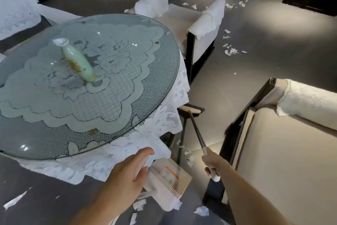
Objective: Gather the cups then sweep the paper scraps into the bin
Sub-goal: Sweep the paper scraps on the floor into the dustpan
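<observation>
My right hand [212, 163] grips the white end of a broom handle [197, 134]. The dark handle runs up and left to the broom head [190, 110], which lies on the floor partly under the table's edge. My left hand [127, 173] is closed around the white handle of a dustpan [170, 182] with a comb edge, held low near the floor beside the table. White paper scraps [230, 51] are scattered over the dark floor by the far chair, and more paper scraps [201, 211] lie near my feet. No cups are in view.
A round glass-topped table [160, 86] with a lace cloth fills the left, with a pale green vase [78, 61] on it. An armchair [193, 22] stands behind it. A beige sofa [284, 151] is on the right, leaving a narrow floor strip between.
</observation>
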Available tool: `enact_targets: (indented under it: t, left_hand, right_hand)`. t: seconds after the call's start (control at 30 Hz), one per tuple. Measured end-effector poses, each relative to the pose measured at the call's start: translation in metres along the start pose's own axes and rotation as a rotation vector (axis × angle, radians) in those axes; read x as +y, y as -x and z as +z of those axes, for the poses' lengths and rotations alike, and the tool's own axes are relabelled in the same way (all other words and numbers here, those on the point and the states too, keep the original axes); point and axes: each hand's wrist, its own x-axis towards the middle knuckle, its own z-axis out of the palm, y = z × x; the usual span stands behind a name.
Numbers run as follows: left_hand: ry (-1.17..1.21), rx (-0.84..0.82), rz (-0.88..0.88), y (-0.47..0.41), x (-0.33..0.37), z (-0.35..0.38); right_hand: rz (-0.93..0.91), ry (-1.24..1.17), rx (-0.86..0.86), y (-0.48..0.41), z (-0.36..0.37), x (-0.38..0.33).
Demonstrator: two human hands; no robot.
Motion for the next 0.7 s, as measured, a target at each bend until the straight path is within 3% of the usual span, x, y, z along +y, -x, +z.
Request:
enact_targets:
  t: [0.2,0.33,0.47,0.7]
  left_hand:
    - [-0.076,0.019,0.066,0.03,-0.007,-0.011]
    - [-0.076,0.051,0.117,0.066,-0.024,-0.019]
    - [-0.038,0.043,0.187,0.112,-0.053,-0.025]
    - [-0.054,0.117,0.29,0.203,-0.114,-0.039]
  right_hand:
    - [0.03,0.106,0.007,0.058,0.02,0.026]
    - [0.067,0.052,-0.013,0.103,0.05,0.046]
    - [0.102,-0.068,0.056,0.139,0.097,0.075]
    - [0.15,-0.06,0.094,0.224,0.208,0.142]
